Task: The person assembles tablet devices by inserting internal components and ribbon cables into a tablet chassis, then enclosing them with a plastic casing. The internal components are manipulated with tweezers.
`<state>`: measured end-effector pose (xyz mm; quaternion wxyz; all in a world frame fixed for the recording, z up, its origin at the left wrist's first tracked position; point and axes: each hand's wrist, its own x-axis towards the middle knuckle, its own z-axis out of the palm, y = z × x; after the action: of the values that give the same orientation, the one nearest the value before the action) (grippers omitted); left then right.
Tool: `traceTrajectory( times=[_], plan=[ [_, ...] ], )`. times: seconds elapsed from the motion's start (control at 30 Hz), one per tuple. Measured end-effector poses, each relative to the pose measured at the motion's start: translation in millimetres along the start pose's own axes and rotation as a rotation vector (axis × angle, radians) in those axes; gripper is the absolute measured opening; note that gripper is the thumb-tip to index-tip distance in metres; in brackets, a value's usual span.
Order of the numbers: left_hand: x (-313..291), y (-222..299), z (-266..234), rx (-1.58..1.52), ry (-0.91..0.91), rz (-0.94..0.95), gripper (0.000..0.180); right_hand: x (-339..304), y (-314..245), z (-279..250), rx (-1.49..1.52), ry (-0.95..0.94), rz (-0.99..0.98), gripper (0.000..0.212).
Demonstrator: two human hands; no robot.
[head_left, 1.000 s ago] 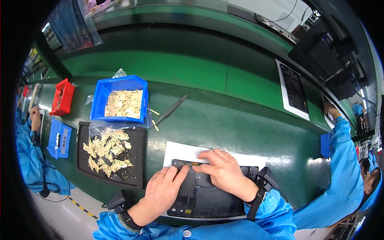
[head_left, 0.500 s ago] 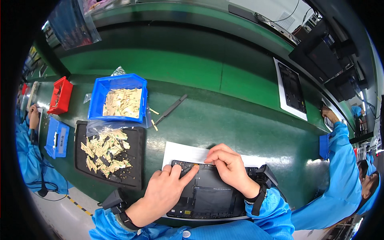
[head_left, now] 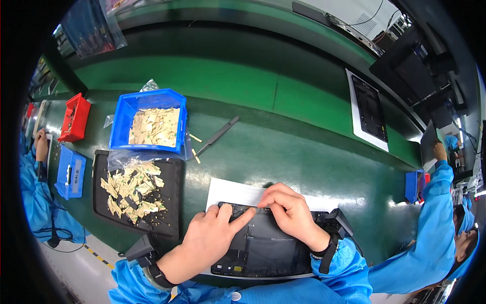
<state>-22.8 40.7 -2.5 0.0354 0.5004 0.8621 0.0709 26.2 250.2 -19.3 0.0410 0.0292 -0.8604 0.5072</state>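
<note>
A black tablet housing (head_left: pixel 276 251) lies on a white sheet (head_left: pixel 228 188) in front of me. My left hand (head_left: pixel 207 234) rests over its left part, the index finger stretched out to the far edge and pressing there; the other fingers are slightly bent. At that same edge, close to the left fingertip, the thumb and forefinger of my right hand (head_left: pixel 291 212) come together in a pinch. Whatever sits between them is too small or hidden to make out. The housing's far corner is partly covered by my left hand.
Left of the housing, a black tray (head_left: pixel 174 202) bears cream adhesive pieces, below a blue bin (head_left: pixel 119 124) of similar pieces. Dark tweezers (head_left: pixel 218 136) lie beside the bin. A red bin (head_left: pixel 76 119) and co-workers' arms are at both sides; another housing (head_left: pixel 369 109) lies far right.
My left index fingertip has slid right along the far edge toward my right fingers. The orange spot under it is no longer visible. At right, a co-worker's hand has raised a flat panel.
</note>
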Motion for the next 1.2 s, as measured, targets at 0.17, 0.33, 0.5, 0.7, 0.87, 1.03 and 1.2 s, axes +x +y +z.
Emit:
traceTrajectory(
  times=[0.17,0.33,0.5,0.7,0.87,1.03,1.2],
  plan=[
    [-12,2,20,-0.036,0.146,-0.026,0.054,1,-7,4,-0.155,0.033,-0.057,0.020],
    [-17,7,22,0.001,0.205,-0.043,0.050,8,-11,14,-0.505,0.001,-0.301,0.011],
    [-18,11,25,0.144,0.250,-0.036,0.048,10,-10,17,-0.647,-0.022,-0.395,0.014],
    [-16,18,29,0.205,0.243,-0.073,0.049,9,-11,16,-0.676,-0.014,-0.392,0.013],
    [-16,21,28,0.193,0.219,-0.122,0.050,8,-10,16,-0.653,0.018,-0.370,0.010],
    [-22,13,29,0.114,0.330,-0.069,0.042,17,-19,12,-0.598,-0.054,-0.341,0.011],
    [-28,13,27,0.083,0.371,-0.047,0.038,20,-14,18,-0.753,-0.192,-0.437,0.012]
  ],
)
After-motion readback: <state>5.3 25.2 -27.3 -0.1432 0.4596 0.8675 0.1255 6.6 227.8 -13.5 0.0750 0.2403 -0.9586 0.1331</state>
